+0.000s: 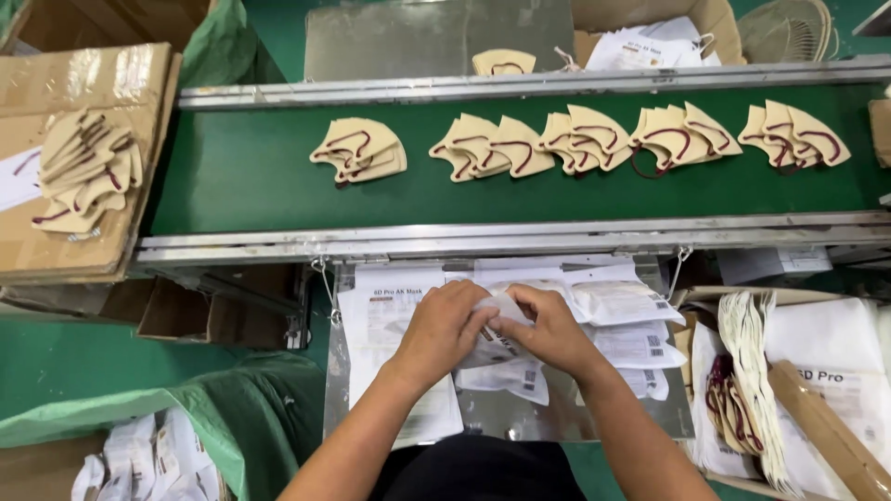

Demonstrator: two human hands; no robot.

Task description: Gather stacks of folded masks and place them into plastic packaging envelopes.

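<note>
Green conveyor belt [251,176] carries beige masks [360,150] past metal worktable [557,417].

One camera, worn on the head, looks steeply down and forward: hands [497,334] close below, conveyor belt [251,176] running crosswise just beyond, boxes at the edges.

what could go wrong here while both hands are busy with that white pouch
With the left hand and right hand both pinching the white pouch, the thin film might tear or crease. Five piles of beige masks sit on the green belt; they could pass unpicked while both hands are occupied. The loose pouches overlap near the steel tray's edge and might slide off.
</note>
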